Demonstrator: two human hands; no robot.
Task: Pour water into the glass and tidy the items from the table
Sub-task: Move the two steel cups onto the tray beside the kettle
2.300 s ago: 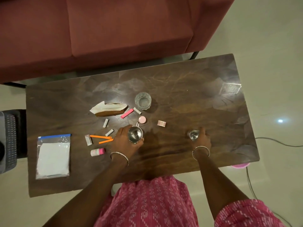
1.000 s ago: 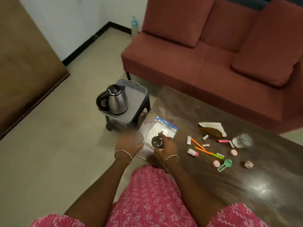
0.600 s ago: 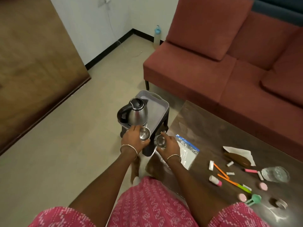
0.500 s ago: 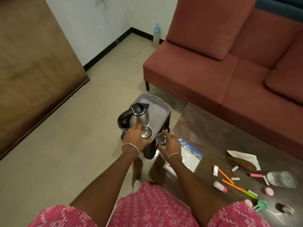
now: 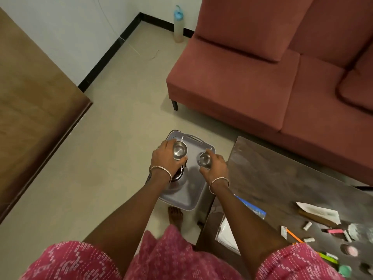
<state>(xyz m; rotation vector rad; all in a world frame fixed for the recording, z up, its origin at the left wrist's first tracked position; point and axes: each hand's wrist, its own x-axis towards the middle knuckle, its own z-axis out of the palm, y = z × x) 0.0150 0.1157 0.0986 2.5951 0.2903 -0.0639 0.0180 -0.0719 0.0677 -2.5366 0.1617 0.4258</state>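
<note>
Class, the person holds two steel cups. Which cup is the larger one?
The larger cup is the one in the left hand; its rim is plainly wider than that of the smaller cup in the right hand.

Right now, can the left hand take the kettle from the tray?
Probably not yet. The kettle stands close, right under the left hand, but that hand grips a steel cup, so it is not free until the cup is set down.

Pink white-printed clothing (image 5: 173, 257), a thin bangle (image 5: 160, 172) on each wrist, bare foot (image 5: 175, 215).
</note>
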